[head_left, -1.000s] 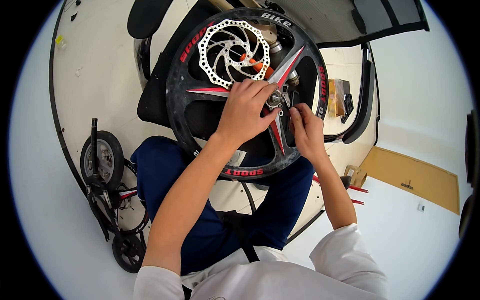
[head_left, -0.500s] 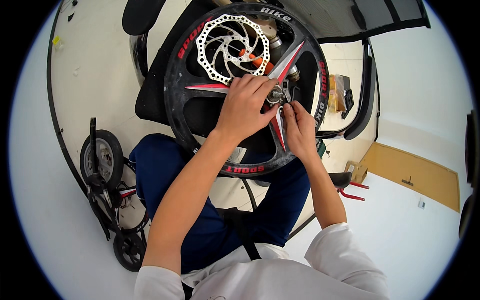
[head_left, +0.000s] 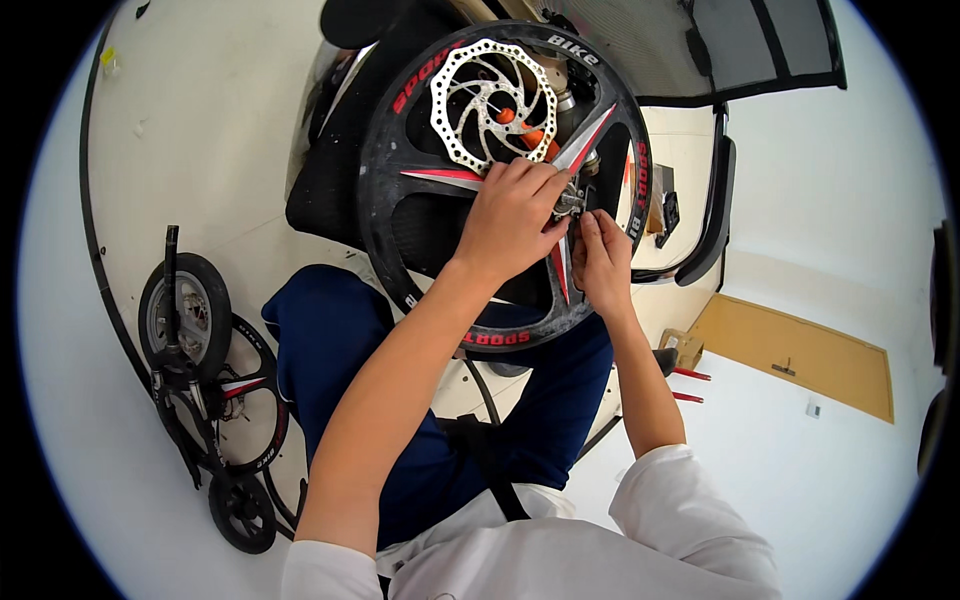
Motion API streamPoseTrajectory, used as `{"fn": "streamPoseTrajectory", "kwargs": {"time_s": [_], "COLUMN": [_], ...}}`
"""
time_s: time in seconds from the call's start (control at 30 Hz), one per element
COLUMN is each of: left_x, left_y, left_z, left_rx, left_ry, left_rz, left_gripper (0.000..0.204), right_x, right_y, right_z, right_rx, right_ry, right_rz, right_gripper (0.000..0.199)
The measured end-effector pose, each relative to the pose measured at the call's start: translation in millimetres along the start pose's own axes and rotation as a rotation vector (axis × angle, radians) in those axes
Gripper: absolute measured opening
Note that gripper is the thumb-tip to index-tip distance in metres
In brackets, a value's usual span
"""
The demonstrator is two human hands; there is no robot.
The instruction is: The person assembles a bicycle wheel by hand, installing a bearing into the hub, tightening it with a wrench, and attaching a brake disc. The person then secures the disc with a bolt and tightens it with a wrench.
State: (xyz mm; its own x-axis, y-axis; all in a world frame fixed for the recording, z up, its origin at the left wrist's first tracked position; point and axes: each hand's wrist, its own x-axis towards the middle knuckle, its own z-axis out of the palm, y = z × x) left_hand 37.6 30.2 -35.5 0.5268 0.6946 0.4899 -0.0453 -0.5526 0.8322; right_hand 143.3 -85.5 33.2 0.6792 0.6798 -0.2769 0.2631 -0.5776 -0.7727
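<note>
A black bicycle wheel [head_left: 385, 200] with red and silver spokes rests tilted over my lap, which is in blue trousers. A silver perforated brake disc [head_left: 455, 110] shows at its upper part. My left hand [head_left: 510, 220] is closed around the hub area, its fingertips on a small metal hub part [head_left: 570, 200]. My right hand [head_left: 600, 255] is just to the right, pinching at the same metal part with thumb and fingers. I cannot make out the small piece between the fingers.
A small black bicycle frame with wheels [head_left: 190, 330] lies on the floor at the left. A black seat [head_left: 330, 190] stands behind the wheel. A brown cardboard sheet [head_left: 800, 350] and red-handled tools [head_left: 690, 385] lie at the right.
The wheel and both hands have shifted only slightly. My right hand's fingers have drawn closer to the hub.
</note>
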Motion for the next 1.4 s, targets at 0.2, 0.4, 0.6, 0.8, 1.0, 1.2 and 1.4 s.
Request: {"fn": "streamPoseTrajectory", "kwargs": {"time_s": [0.2,0.4,0.6,0.8,1.0,1.2,1.4], "left_x": [-2.6,-4.2,-3.2,-6.0,-6.0,-5.7,-6.2], "left_y": [-5.1,-5.6,-8.2,-9.6,-8.6,-8.8,-9.3], "left_z": [0.2,1.2,1.8,4.1,5.3,7.3,9.3], "left_rx": [-0.018,0.003,0.001,-0.014,0.009,0.018,0.010], "left_ry": [-0.004,0.032,0.065,0.029,0.010,0.008,0.047], "left_rz": [0.012,0.040,0.044,0.016,0.004,-0.001,0.008], "left_gripper": [0.046,0.044,0.040,0.045,0.044,0.044,0.043], "right_x": [-2.5,-5.8,-10.7,-13.9,-13.3,-12.9,-18.4], "right_y": [-10.9,-13.9,-28.5,-24.5,-22.2,-23.3,-19.5], "right_z": [3.0,3.0,17.4,23.2,31.6,32.1,41.4], "right_rx": [0.077,-0.042,0.141,0.259,0.188,0.136,0.226], "right_ry": [-0.003,0.032,0.035,0.098,0.196,0.189,0.247], "right_rz": [0.090,0.092,0.246,0.263,0.193,0.203,0.180], "right_gripper": [0.028,0.029,0.029,0.028,0.027,0.027,0.028]}}
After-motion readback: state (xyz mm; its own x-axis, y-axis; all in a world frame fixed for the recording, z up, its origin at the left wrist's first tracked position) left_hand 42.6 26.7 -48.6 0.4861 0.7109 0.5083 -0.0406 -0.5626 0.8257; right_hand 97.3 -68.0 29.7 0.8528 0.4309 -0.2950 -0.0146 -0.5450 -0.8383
